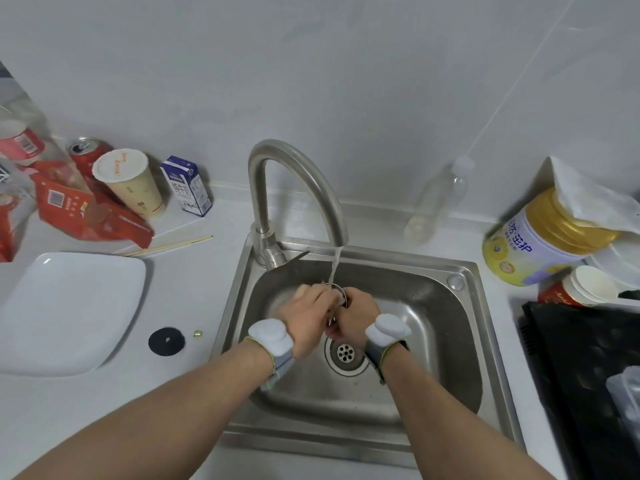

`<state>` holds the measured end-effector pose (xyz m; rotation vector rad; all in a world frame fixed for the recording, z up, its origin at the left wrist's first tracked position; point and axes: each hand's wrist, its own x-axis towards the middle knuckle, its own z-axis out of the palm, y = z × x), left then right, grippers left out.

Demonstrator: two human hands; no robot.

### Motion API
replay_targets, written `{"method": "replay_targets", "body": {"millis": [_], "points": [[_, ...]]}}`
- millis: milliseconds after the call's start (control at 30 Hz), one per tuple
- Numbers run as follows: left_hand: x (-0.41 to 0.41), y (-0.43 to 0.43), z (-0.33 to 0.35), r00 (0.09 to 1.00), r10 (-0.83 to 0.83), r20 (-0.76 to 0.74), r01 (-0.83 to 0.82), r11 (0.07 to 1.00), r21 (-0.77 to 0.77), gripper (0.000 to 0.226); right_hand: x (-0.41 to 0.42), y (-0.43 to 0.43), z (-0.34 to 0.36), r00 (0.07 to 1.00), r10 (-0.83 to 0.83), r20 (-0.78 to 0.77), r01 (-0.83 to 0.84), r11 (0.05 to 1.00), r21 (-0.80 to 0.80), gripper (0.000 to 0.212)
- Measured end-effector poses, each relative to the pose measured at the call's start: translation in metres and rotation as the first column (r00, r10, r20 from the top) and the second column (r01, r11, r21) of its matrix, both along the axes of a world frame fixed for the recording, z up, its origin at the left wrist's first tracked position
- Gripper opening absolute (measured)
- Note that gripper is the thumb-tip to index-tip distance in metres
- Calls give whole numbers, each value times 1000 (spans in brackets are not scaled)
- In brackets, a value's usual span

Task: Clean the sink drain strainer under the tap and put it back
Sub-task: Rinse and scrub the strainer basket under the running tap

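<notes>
Water runs from the curved steel tap (294, 181) into the steel sink (446, 327). Both hands meet under the stream. My left hand (311, 313) and my right hand (358, 313) together hold the small metal drain strainer (340, 293), of which only the rim shows between the fingers. Below the hands the drain opening (345, 353) sits bare in the sink floor, showing its perforated bottom. Each wrist wears a band with a white pad.
On the left counter lie a white square plate (65, 313), a black round disc (166, 341), a small brass piece (197, 333), chopsticks (169, 245), a cup, milk carton, can and red packets. On the right stand a clear bottle (436, 202), a yellow tin (533, 251), paper cups, a black tray (581, 375).
</notes>
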<state>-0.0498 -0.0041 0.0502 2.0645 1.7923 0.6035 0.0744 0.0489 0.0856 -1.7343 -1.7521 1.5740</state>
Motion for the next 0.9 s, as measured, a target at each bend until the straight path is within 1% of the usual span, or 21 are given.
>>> {"method": "replay_targets", "body": {"millis": [67,100,133,167,200,267,300,367,433,467,567,667,733,767,800,833,867,900], "points": [[-3,6,4,987,-118,-111,127,988,85,49,3,2,6,993,106,44,-107,994,15,12],[-5,10,5,977,-148,-156,165,980,106,48,4,2,7,990,130,56,-131,991,11,12],[-6,14,6,969,-161,-186,182,978,99,44,3,2,9,990,128,51,-128,992,1,13],[-7,18,9,971,-145,-190,163,984,79,37,0,1,10,994,105,43,-105,994,-1,16],[-8,21,11,984,-91,-153,99,994,47,30,-3,0,12,996,78,43,-79,997,16,19],[-4,26,18,993,120,-22,-121,988,-95,18,-11,-2,15,993,50,109,-60,993,97,22],[0,29,21,971,239,15,-232,955,-186,17,-15,-3,16,988,41,146,-61,989,133,23],[5,34,25,897,441,-2,-420,854,-307,19,-21,-7,18,983,37,178,-67,983,169,23],[5,33,26,813,581,-13,-545,755,-364,26,-26,-14,18,983,35,181,-71,978,197,19],[4,32,26,777,630,16,-575,718,-392,27,-28,-18,17,985,32,172,-69,974,215,20],[-5,24,25,685,716,134,-580,648,-493,28,-36,-25,13,993,28,113,-60,955,290,26],[-14,16,28,676,694,248,-461,661,-592,27,-39,-25,6,997,17,78,-41,947,319,29],[-18,11,30,642,685,344,-355,663,-659,26,-40,-25,1,1000,11,25,-18,958,285,32],[-20,8,30,596,691,408,-289,659,-694,22,-40,-25,-2,1000,-8,-22,13,970,245,34],[-23,5,28,513,704,491,-209,657,-724,17,-41,-24,-4,997,-41,-72,55,979,197,35],[-25,1,25,399,716,574,-138,665,-734,13,-40,-21,-7,992,-75,-105,92,982,164,33],[-27,-2,22,285,719,634,-111,682,-723,12,-38,-17,-8,988,-95,-121,113,981,157,27],[-29,-4,19,197,716,670,-138,696,-704,11,-35,-13,-9,989,-96,-112,114,979,166,18]]}}
